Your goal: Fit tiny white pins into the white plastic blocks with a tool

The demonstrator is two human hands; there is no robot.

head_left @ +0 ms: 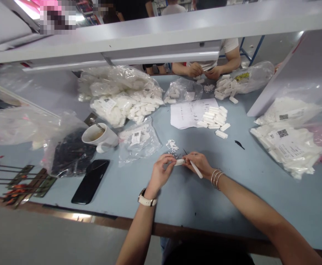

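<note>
Between my two hands is a small white rectangular plastic piece (pixel 180 162). My left hand (pixel 163 168) pinches its left end with the fingertips. At the other end, my right hand (pixel 199 163) grips the piece and also holds a white-handled tool with a thin dark tip (pixel 196 170), its handle slanting down to the right. Just beyond my fingers lies a little heap of tiny white parts (pixel 172 145). Farther off, a pile of white rectangular pieces (pixel 214 118) rests partly on a printed paper sheet (pixel 184 113).
To the left stand a mug with a spoon (pixel 102 138), a black phone (pixel 90 181) and a bag of dark parts (pixel 70 152). Bags of white pieces lie behind (pixel 125 99) and at right (pixel 290 143). Across the table, a person's hands (pixel 203 70) handle small parts beneath a shelf (pixel 161 31).
</note>
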